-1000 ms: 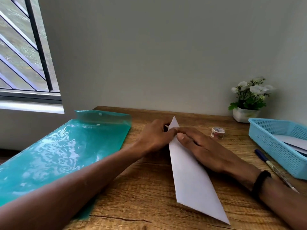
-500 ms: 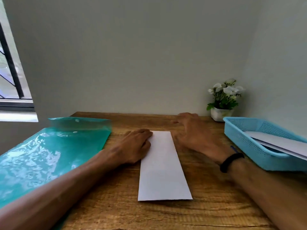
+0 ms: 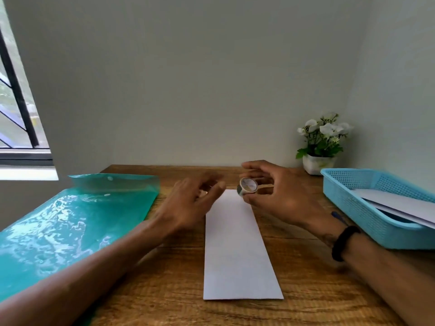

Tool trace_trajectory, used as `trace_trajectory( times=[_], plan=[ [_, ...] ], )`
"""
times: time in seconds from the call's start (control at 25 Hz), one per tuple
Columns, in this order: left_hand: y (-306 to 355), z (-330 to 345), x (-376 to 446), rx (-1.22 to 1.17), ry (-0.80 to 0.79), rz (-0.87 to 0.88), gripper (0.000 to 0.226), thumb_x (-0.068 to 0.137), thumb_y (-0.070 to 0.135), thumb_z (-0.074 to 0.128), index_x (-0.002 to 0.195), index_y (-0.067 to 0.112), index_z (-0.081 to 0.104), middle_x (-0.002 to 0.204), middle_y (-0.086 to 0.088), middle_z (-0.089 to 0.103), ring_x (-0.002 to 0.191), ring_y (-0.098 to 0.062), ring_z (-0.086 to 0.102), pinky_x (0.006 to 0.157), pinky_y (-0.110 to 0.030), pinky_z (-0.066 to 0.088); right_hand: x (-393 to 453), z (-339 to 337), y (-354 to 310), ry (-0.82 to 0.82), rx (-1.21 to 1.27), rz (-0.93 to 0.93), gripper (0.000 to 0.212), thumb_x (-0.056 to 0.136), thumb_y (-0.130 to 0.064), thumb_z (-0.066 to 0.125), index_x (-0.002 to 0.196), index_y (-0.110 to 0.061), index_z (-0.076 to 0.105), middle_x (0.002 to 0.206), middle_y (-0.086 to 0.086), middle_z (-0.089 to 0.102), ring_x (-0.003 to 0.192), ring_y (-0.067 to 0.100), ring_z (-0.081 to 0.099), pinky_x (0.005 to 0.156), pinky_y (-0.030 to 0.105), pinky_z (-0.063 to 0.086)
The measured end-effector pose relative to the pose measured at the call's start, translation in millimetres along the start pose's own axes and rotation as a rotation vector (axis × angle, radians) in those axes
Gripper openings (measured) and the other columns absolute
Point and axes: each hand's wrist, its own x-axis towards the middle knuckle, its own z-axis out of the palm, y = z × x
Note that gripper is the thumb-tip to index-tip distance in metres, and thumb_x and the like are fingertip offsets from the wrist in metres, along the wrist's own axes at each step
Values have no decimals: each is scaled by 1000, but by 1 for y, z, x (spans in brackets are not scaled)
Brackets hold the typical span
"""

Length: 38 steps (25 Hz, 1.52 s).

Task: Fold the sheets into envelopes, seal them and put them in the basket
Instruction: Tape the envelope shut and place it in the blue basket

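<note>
At centre left of the frame the left hand [image 3: 193, 203] hovers blurred with fingers loosely spread, holding nothing, beside the top of the folded white sheet [image 3: 237, 245] lying flat on the wooden worktop [image 3: 164, 290]. Just right of it, the right hand [image 3: 280, 196] pinches a small tape roll [image 3: 248, 186] above the sheet's far end. To seal well, that free hand should find the tape end and pull a short strip, pressing it across the flap before moving the envelope to the blue basket [image 3: 348, 201] at right.

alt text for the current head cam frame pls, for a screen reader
A person's right hand holds a small tape roll above the far end of a folded white sheet lying on a wooden table, while the blurred left hand reaches toward it. A green plastic folder lies left; a blue basket holding white paper sits right, beside a potted plant.
</note>
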Motion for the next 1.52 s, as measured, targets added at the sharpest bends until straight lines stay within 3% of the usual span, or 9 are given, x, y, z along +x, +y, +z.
trace_trajectory(
  times=[0.08, 0.16, 0.24, 0.36, 0.56, 0.76, 1.08, 1.28, 1.52],
  plan=[
    [8, 4, 0, -344, -25, -47, 46, 98, 55, 53, 134, 30, 67, 120, 6, 76, 102, -10, 75, 90, -36, 63, -3, 12, -13, -26, -46, -144, 73, 81, -26, 85, 144, -40, 52, 125, -32, 61, 109, -14, 62, 91, 9, 53],
    [7, 8, 2, -516, -63, -110, 35, 101, 37, 60, 131, 23, 70, 112, -1, 79, 97, -17, 78, 86, -35, 65, -6, 18, -19, -29, -106, -221, 79, 81, -28, 86, 148, -42, 46, 127, -32, 58, 110, -12, 61, 90, 5, 51],
    [3, 8, 3, -675, -98, -198, 34, 101, 31, 60, 129, 16, 72, 114, -8, 79, 102, -24, 78, 92, -38, 62, -7, 18, -19, 18, -62, -223, 79, 80, -29, 87, 148, -39, 47, 128, -27, 61, 110, -10, 63, 90, 7, 52],
    [-2, 6, 6, -912, -141, -289, 34, 102, 27, 58, 130, 11, 70, 122, -12, 77, 113, -30, 74, 102, -45, 57, -8, 15, -18, 140, 28, -184, 59, 80, -27, 88, 134, -28, 64, 117, -17, 71, 102, -4, 68, 87, 14, 58],
    [-6, 6, 11, -1040, -137, -241, 36, 101, 14, 59, 137, 11, 65, 129, -14, 73, 120, -33, 70, 108, -48, 52, -8, 15, -18, 185, 3, -195, 44, 81, -27, 87, 123, -27, 72, 110, -15, 74, 95, -3, 70, 82, 13, 58],
    [-8, 5, 11, -1069, -141, -233, 37, 102, 10, 57, 139, 10, 62, 130, -16, 72, 120, -34, 70, 106, -44, 55, -9, 15, -21, 203, -7, -212, 36, 82, -22, 85, 117, -26, 76, 103, -13, 75, 88, -1, 70, 78, 12, 58],
    [-5, 3, 8, -887, -149, -145, 49, 91, 30, 70, 138, 15, 65, 125, -10, 76, 119, -28, 72, 110, -48, 50, -9, 18, -18, 195, 3, -190, 24, 87, -18, 82, 110, -23, 77, 99, -13, 76, 89, -1, 70, 75, 10, 57],
    [-5, 6, 4, -551, -79, -70, 72, 76, 8, 90, 141, 23, 62, 124, 1, 77, 109, -16, 76, 101, -47, 59, -10, 18, -18, 194, 46, -177, 12, 91, -15, 77, 101, -22, 78, 94, -19, 74, 92, -4, 69, 72, 9, 55],
    [-8, 6, 5, -408, 37, 27, 53, 86, 19, 84, 136, 24, 66, 122, 5, 77, 105, -10, 77, 96, -42, 62, -10, 21, -18, 134, 40, -147, 5, 99, -22, 66, 102, -26, 64, 94, -21, 66, 95, -5, 64, 73, 14, 58]
  ],
)
